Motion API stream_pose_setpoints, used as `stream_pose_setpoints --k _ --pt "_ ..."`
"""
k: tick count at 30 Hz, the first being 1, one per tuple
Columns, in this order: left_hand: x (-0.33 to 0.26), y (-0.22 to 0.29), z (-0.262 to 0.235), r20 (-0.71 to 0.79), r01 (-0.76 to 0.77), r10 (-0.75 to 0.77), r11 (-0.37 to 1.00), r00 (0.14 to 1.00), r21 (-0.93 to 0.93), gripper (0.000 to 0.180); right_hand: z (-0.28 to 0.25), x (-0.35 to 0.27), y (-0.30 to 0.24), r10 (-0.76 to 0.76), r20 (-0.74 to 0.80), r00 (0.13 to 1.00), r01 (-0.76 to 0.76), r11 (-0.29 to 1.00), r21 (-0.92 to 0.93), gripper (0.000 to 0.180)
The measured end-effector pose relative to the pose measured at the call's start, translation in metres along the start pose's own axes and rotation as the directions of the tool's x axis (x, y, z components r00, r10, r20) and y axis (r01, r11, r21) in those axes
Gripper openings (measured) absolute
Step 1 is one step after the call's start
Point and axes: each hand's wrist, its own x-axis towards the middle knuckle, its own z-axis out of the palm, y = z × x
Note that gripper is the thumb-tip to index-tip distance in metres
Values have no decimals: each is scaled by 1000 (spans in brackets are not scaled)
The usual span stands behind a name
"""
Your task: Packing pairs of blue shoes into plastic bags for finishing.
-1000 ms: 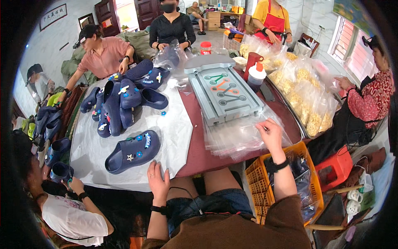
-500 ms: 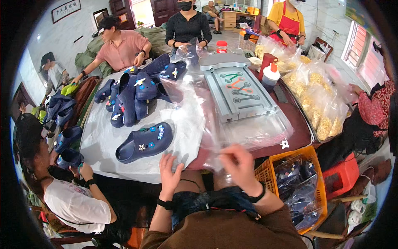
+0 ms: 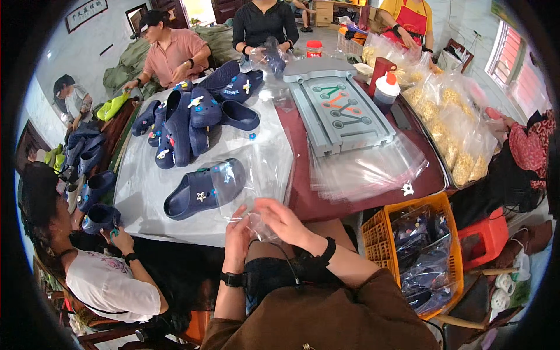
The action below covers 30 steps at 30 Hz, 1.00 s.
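Watching remotely, I see left hand (image 3: pixel 236 240) and right hand (image 3: pixel 286 223) close together, pinching a clear bag (image 3: pixel 263 181) overlapping a shoe (image 3: pixel 188 194).

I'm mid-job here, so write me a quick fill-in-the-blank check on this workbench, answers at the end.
1. Between them, the left hand and right hand hold a clear plastic ____.
2. The nearest clog on the white sheet is coloured ____.
3. The pale charm on its side is shaped like a ____.
4. The orange crate stands on the person's ____ side.

Missing words: bag; navy blue; star; right.
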Motion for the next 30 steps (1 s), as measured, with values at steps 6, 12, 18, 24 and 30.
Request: stream_pose_setpoints --k 6,12,18,24,30 --pt "-8 3 -17 -176 -7 47 976 983 218 40 -37 -17 -4 -105 -62 993 47 800 -598 45" --pt "-18 13 -33 -184 101 -50 955 982 280 39 -48 -29 -3 -147 -23 989 58 525 -849 52" --pt "-16 17 -61 -89 89 -56 901 994 426 25 -64 -32 3 -197 -111 974 -29 379 -925 51" --pt "-20 17 -50 -147 33 47 868 988 495 22 -72 -20 -22 -344 -295 891 -90 503 -860 54" --pt "-9 -5 -20 -92 -86 150 867 984 491 20 -42 -25 -20 -248 -97 964 37 484 -874 53"
